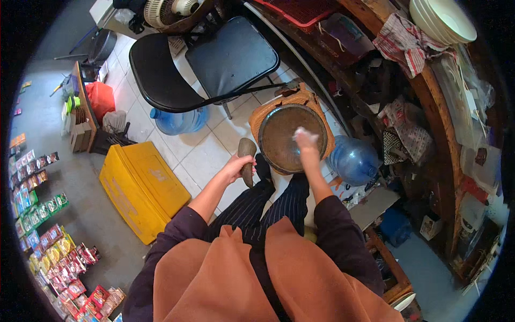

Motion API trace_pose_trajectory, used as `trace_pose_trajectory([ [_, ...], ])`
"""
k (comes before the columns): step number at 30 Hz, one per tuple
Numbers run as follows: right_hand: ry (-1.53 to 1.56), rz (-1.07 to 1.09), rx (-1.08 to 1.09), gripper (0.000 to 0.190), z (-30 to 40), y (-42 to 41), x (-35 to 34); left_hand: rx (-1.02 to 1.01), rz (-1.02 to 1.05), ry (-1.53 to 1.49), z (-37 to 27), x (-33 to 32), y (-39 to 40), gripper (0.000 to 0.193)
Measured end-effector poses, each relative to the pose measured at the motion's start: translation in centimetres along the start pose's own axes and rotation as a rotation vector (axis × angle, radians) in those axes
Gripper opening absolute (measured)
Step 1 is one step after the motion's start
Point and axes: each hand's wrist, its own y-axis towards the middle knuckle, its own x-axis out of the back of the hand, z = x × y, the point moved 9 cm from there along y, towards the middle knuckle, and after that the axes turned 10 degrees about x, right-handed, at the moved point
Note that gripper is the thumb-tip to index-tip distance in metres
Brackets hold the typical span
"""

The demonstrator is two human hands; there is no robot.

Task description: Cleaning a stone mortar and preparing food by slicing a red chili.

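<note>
My left hand (237, 166) grips a stone pestle (247, 151), its thick rounded end pointing away from me. My right hand (307, 145) is over a wide round stone mortar (281, 133), pressing a crumpled white wad (302, 133), tissue or cloth, to its brown surface. Motion blur softens that hand and the wad. The mortar rests on a wooden stool (257, 117) just in front of my legs. A few wet-looking glints show on the stone beside the wad.
A black folding chair (231, 60) stands beyond the stool. Blue water jugs (354, 159) flank it, another (181, 120) under the chair. A yellow box (143, 185) is at left, near hanging sachets (60, 257). Wooden shelving (438, 112) with stacked bowls (444, 22) lines the right.
</note>
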Motion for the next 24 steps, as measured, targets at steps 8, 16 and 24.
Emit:
trace_pose_trajectory([
  [8, 0.353, 0.134, -0.202, 0.037, 5.8, -3.7, -5.1, 0.007, -0.038, -0.051, 0.8, 0.1, 0.5, 0.033],
  [16, 2.199, -0.247, -0.655, 0.050, 4.8, -2.3, 4.1, -0.006, -0.035, -0.081, 0.1, 0.5, 0.9, 0.033],
  [24, 1.776, -0.334, -0.673, 0.040, 2.1, -2.3, 4.7, 0.009, -0.024, -0.081, 0.7, 0.4, 1.7, 0.035],
])
